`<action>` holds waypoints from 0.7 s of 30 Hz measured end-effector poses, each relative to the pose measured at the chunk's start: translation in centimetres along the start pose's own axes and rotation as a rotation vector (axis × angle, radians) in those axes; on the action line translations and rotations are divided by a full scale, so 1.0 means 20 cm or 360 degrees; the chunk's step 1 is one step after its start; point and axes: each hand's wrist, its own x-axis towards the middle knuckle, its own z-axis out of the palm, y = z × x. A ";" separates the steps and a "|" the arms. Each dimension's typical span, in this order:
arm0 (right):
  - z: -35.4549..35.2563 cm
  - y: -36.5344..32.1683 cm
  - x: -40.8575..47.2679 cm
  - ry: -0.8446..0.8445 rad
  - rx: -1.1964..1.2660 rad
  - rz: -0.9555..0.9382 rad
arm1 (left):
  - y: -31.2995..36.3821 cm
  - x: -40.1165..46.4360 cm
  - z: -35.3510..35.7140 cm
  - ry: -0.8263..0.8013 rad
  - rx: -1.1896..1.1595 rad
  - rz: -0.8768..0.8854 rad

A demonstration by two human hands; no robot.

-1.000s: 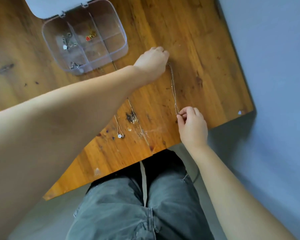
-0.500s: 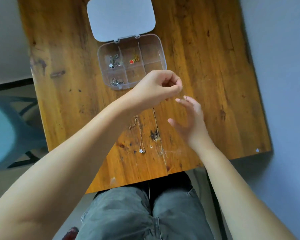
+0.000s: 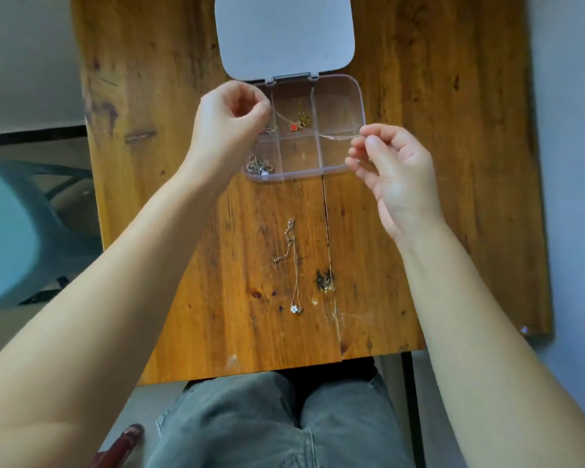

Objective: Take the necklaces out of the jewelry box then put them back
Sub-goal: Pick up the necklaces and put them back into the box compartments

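The clear jewelry box (image 3: 301,177) lies open on the wooden table, its pale lid (image 3: 284,35) folded back. My left hand (image 3: 228,130) is pinched shut over the box's left side. Over the right side, my right hand (image 3: 394,170) pinches one end of a thin chain necklace (image 3: 338,135). The chain runs left across the box toward my left hand, and its far end is hidden in those fingers. A necklace with a red pendant (image 3: 294,126) rests in the top middle compartment. Silver pieces (image 3: 259,167) fill the near left one. A flower-pendant necklace (image 3: 296,265) lies on the table.
A short loose chain (image 3: 283,246) lies beside the flower-pendant necklace. A teal chair (image 3: 11,231) stands left of the table. The table's near edge (image 3: 250,368) is just above my knees. Grey floor lies to the right.
Both hands rose from the table's middle to the box with the thin chain. My right hand, open half a second ago, now pinches the chain. The view has shifted.
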 end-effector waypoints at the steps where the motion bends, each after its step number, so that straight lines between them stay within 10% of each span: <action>1: 0.05 -0.01 0.02 -0.0045 -0.0100 0.0005 | -0.01 -0.01 0.02 -0.0038 0.0104 0.0036; 10: 0.29 -0.03 0.20 -0.0340 -0.0848 0.0240 | -0.14 -0.02 0.20 -0.0254 0.0769 0.0262; 21: 0.04 0.05 0.00 -0.0358 -0.0799 0.0160 | -0.15 -0.13 0.12 -0.0306 0.0788 0.0599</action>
